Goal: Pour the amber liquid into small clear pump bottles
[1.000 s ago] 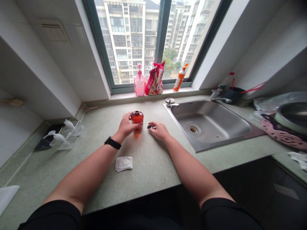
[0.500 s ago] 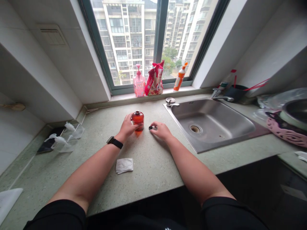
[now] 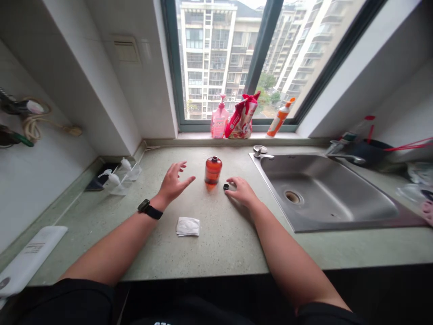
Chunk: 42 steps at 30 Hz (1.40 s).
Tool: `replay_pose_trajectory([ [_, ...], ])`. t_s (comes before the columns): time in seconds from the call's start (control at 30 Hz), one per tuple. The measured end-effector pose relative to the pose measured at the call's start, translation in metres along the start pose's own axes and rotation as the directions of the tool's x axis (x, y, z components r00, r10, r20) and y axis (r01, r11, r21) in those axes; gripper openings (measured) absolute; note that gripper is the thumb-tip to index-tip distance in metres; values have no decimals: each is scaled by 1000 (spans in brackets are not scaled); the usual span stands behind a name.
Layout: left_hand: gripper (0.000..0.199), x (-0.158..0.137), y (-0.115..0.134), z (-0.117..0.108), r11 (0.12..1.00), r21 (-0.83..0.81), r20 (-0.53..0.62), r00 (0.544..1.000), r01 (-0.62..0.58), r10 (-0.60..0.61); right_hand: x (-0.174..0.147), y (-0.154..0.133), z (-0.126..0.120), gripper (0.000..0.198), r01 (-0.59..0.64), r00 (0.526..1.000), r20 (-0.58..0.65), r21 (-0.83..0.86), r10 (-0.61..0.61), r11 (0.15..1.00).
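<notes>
An amber bottle stands upright and uncapped on the counter, with reddish liquid or tint showing through it. To its left, my left hand is open in the air, fingers spread and apart from the bottle. On the other side, my right hand pinches a small black cap between thumb and fingers, close to the countertop. A folded white tissue lies nearer to me, between my forearms.
A steel sink with a faucet is at the right. Clear plastic pump dispensers sit by the left wall, and a white flat object lies at the front left. A pink pump bottle, red bag and orange bottle line the windowsill.
My left hand has let go of the amber bottle and drawn away to the left, opening. My right hand still has the black cap. The camera view has turned left.
</notes>
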State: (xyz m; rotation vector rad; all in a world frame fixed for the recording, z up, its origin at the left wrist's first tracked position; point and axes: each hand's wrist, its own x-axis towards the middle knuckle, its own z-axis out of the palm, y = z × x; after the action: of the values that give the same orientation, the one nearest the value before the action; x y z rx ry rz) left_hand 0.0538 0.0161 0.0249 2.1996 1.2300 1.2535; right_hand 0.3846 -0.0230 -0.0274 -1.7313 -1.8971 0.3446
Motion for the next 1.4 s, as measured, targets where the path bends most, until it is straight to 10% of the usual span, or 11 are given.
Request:
replay_pose_trajectory([
  [0.13,27,-35,-19,-78,968,251,-324,940,-23,106,0,6,0,45,41,999,8,3,-41,999],
  [0.3,44,-68,-68,-151,894,316,-721,693,316,10,0,11,4,43,61,998,2,-13,-61,998],
  [0.53,76,-81,-113,-150,762,161,-665,639,628,-386,0,10,9,50,22,1000,-17,-40,-23,999],
  [0.77,63,-84,-112,-154,715,-5,-568,587,699,-578,-7,-5,-15,59,12,996,-86,146,0,989],
  [0.97,72,-62,-86,-142,856,-161,-457,731,492,-506,-15,-65,-30,38,26,984,-177,313,32,949],
  [1.2,70,-21,-30,-62,967,-83,-99,964,239,-247,0,-150,22,41,247,961,-242,530,-134,811],
  [1.4,62,-32,-12,-22,998,-46,7,999,-38,38,9,-158,69,45,227,935,-354,518,-35,825],
])
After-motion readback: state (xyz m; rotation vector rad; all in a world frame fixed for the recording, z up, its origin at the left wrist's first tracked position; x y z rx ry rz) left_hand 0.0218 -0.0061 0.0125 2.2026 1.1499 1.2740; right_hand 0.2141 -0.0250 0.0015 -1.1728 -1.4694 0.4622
